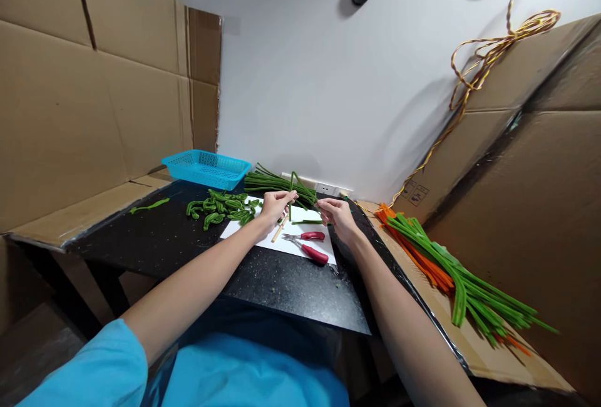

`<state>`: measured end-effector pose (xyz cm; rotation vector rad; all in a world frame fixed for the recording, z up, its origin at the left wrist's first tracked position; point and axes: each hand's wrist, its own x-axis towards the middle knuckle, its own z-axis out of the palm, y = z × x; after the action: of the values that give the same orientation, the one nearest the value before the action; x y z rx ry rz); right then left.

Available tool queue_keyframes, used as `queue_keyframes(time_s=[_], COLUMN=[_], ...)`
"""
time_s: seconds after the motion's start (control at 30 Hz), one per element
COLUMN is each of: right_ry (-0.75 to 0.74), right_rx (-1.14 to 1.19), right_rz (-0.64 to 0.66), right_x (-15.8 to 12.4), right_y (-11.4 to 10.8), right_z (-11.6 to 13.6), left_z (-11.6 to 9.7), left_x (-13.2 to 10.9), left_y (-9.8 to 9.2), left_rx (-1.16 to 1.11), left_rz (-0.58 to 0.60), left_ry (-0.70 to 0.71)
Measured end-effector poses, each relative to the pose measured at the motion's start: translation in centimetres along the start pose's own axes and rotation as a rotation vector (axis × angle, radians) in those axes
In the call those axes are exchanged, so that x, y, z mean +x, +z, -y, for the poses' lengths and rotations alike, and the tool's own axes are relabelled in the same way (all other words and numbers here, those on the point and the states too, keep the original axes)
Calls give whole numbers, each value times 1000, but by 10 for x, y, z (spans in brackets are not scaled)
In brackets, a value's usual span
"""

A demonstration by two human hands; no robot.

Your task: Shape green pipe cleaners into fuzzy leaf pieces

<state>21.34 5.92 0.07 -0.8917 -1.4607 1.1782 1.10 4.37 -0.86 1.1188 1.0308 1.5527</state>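
My left hand [275,205] pinches a green pipe cleaner [292,191] that is bent into an upright loop, and a thin wooden stick [280,229] lies under its fingers. My right hand [335,214] grips the other end of the same green pipe cleaner. Both hands hover over a white sheet of paper [300,248] on the black table [188,244]. Red-handled pliers [307,248] lie on the paper just below my hands. A pile of curled green pieces [223,206] sits left of my left hand.
A blue plastic basket [206,168] stands at the back left. A bundle of straight green pipe cleaners [272,183] lies behind my hands. More green and orange pipe cleaners [451,275] lie on cardboard at the right. Cardboard walls enclose both sides. One green piece [150,206] lies far left.
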Motion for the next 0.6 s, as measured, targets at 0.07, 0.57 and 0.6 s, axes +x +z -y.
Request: queue_keyframes(time_s=[0.07, 0.57, 0.6], right_ry=[5, 22, 25], right_rx=[21, -5, -16], right_rz=[-7, 26, 41], right_x=[0, -2, -3], right_y=[-1, 2, 4], right_z=[1, 1, 1], left_z=[0, 0, 1], left_x=[0, -1, -2], left_y=[-1, 2, 2], left_rx=[0, -25, -21], left_rz=[-26, 67, 82], left_ry=[6, -12, -15])
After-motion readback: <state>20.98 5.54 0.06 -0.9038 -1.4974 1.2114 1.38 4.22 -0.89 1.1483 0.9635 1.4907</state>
